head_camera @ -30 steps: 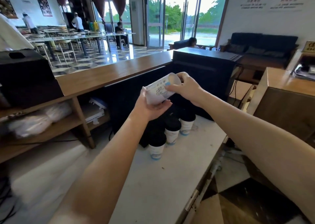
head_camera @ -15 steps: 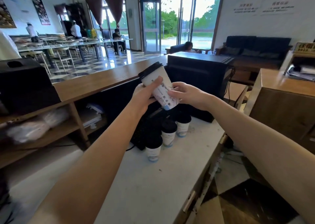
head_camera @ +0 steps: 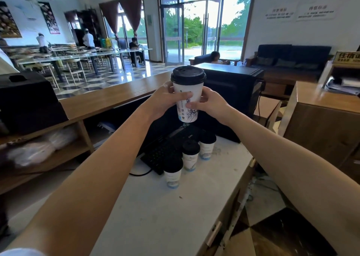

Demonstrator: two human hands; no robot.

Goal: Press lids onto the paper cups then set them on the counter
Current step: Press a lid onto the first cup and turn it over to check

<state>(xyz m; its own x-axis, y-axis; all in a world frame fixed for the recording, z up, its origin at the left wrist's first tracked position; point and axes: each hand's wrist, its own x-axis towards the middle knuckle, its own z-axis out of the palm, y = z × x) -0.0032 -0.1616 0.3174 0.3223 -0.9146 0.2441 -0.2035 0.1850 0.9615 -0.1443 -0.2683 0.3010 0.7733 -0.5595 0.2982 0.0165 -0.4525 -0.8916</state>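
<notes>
The left hand point(head_camera: 162, 100) and right hand point(head_camera: 211, 105) are wrapping fingers point(head_camera: 185, 95) around the lidded cup point(head_camera: 187, 114) above three finished cups point(head_camera: 191, 155), best lowered level beside them.

The cup point(head_camera: 187, 101) hides most fingers point(head_camera: 169, 87) of the left hand point(head_camera: 161, 102) and right hand point(head_camera: 213, 104); wall signs point(head_camera: 279, 13) are unreadable.

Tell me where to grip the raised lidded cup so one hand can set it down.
Grip the paper wall of the cup mid-height, below the black lid, coming from its right side as the right hand does. It stands upright and tapers downward, so a side wrap leaves the base free.
</notes>
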